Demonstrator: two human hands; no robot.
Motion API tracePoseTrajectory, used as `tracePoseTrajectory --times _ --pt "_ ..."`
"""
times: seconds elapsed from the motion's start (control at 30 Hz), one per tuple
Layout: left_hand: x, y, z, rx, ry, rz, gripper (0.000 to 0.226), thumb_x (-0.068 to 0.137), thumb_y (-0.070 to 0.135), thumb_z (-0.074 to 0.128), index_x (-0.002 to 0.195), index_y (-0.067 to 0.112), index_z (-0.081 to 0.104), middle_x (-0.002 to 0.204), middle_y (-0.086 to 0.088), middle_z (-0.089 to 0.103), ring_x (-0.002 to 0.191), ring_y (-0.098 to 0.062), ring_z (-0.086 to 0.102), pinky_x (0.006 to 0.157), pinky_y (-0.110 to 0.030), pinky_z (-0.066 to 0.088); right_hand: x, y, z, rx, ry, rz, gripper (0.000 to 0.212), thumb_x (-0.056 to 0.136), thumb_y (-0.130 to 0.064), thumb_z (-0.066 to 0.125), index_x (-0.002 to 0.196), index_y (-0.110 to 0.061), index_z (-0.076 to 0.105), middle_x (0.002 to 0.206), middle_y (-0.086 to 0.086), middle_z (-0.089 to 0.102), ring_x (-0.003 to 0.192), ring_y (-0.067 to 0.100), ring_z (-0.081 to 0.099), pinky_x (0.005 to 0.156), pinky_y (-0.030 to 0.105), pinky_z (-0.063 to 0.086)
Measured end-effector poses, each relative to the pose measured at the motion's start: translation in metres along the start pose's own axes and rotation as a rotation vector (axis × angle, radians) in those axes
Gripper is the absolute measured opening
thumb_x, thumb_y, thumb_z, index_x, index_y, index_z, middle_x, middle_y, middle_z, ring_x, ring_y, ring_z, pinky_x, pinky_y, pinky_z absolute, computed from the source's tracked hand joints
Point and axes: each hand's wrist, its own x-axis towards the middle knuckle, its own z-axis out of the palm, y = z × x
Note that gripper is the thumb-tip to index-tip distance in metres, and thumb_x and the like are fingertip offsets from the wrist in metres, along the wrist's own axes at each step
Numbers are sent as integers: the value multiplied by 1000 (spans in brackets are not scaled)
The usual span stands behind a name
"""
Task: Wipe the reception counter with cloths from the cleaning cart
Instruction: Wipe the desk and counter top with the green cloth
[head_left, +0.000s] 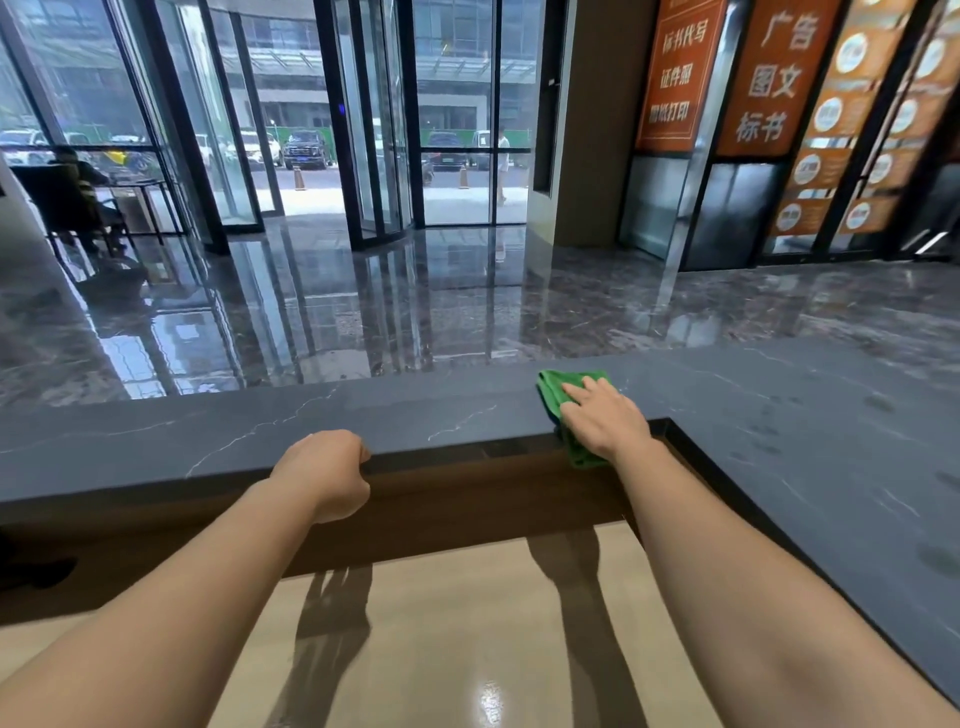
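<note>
**Lobby counter, wiping under way at the inner corner**

Dark stone counter runs across the view, with the glossy lobby floor beyond it. Toward its left, the left hand has its fingers curled over the near edge, apparently as a brace. Further right, where the top turns toward the viewer, the green cloth lies bunched on the stone, one end drooping over the near edge. The right hand presses flat on it with fingers straight. I judge this a wiping stroke. Dull marks dot the right wing, so the next sweep likely goes there, keeping the cloth spread under the palm.
</note>
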Motion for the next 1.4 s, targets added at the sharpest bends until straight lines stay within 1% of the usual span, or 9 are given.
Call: tracePoseTrajectory --times 0.23,0.47,0.57,0.73,0.9,1.07,1.17,1.27,1.4 --pt "6 0 -2 10 -19 30 48 86 10 55 133 19 56 124 -3 62 112 -24 58 91 -30 49 1 -38 9 -97 -7 100 60 100 -37 22 157 -18 11 163 11 2 150 29 2 121 45 3" --pt "8 10 -10 3 -41 4 30 83 8 55 111 14 64 90 1 59 89 -21 59 79 -30 53 -16 -119 36 -91 -48 -188 59 101 -36 23 157 -20 10 164 9 1 150 26 0 121 44 0" --pt "8 13 -13 9 -42 -7 23 84 8 54 105 14 63 83 1 56 85 -21 59 76 -30 54 -7 -117 32 -101 -91 -280 58 102 -36 27 156 -23 13 164 6 4 151 24 2 121 42 6" --pt "8 14 -14 28 -29 -8 26 84 12 55 107 17 65 87 1 62 82 -19 61 76 -33 57 22 -70 16 -62 -115 -193 57 102 -35 27 156 -23 15 164 5 3 151 21 1 121 41 12" --pt "7 9 -11 55 -47 16 52 88 17 55 138 32 50 128 3 61 112 -20 59 92 -34 53 55 -26 5 -62 -67 -18 59 102 -33 26 156 -18 12 164 8 3 151 26 0 120 42 11" --pt "2 7 -9 99 -26 40 54 92 23 53 144 32 42 135 5 58 118 -17 57 93 -28 50 82 9 -3 -21 -17 180 60 99 -32 28 156 -17 14 164 11 2 150 28 -2 121 44 11" --pt "-2 4 -5 87 -5 67 58 94 24 52 149 34 32 148 9 44 133 -15 45 106 -29 43 86 0 0 -42 23 250 58 99 -32 30 155 -18 19 163 13 5 149 31 3 120 46 12" --pt "-2 1 -4 68 -3 87 60 95 26 52 150 34 28 153 11 34 139 -14 37 111 -30 37 80 -27 6 -79 31 234 59 100 -33 30 155 -19 17 163 13 5 149 33 4 120 46 9" --pt "-1 3 -9 74 -18 72 58 94 23 52 148 34 32 149 10 42 134 -14 44 104 -27 42 68 -88 20 -92 -16 2 61 99 -31 29 156 -20 12 163 13 2 150 32 2 121 47 6"
